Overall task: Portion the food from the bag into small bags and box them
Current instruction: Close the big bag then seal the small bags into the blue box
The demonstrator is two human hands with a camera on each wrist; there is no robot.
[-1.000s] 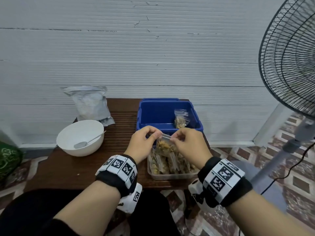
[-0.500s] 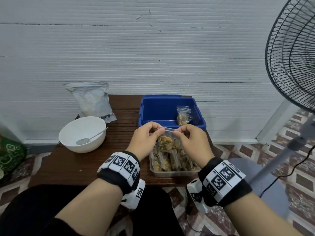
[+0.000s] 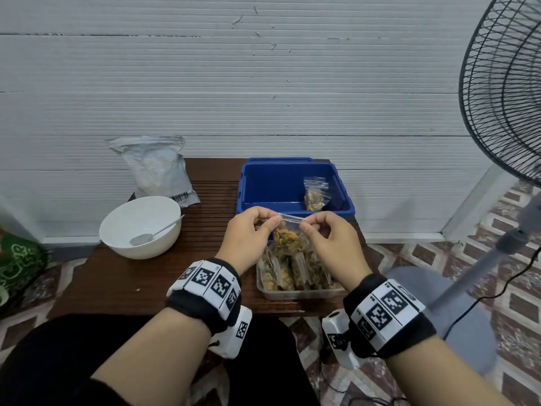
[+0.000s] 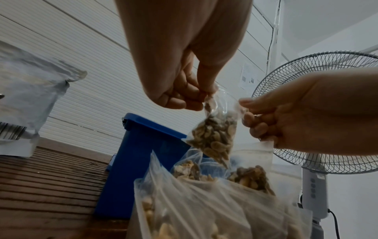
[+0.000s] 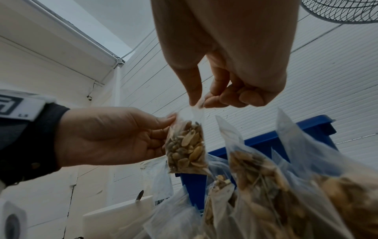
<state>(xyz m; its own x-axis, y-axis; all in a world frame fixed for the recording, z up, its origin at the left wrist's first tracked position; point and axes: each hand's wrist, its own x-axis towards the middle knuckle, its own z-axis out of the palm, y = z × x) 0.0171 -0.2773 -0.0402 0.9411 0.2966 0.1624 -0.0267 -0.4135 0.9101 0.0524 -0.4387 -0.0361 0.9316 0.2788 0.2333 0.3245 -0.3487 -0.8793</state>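
A small clear bag (image 3: 288, 234) (image 4: 214, 137) (image 5: 187, 150) filled with nuts and seeds hangs between both hands above a clear plastic tub (image 3: 295, 293). My left hand (image 3: 248, 232) (image 4: 190, 97) pinches the bag's top edge at its left end. My right hand (image 3: 325, 238) (image 5: 216, 98) pinches the same edge at its right end. Several other filled small bags (image 3: 292, 271) (image 5: 266, 177) stand upright in the tub. Behind it, a blue box (image 3: 292, 186) (image 4: 143, 161) holds one filled small bag (image 3: 315, 194) in its right corner.
A white bowl (image 3: 140, 227) with a metal spoon (image 3: 155, 232) sits on the left of the dark wooden table (image 3: 123, 276). A large silver-white food bag (image 3: 155, 168) leans on the wall behind it. A standing fan (image 3: 503, 112) is at the right.
Both hands have stayed pinched on the small bag's top edge and shifted slightly apart along it. The head view has tilted a little.
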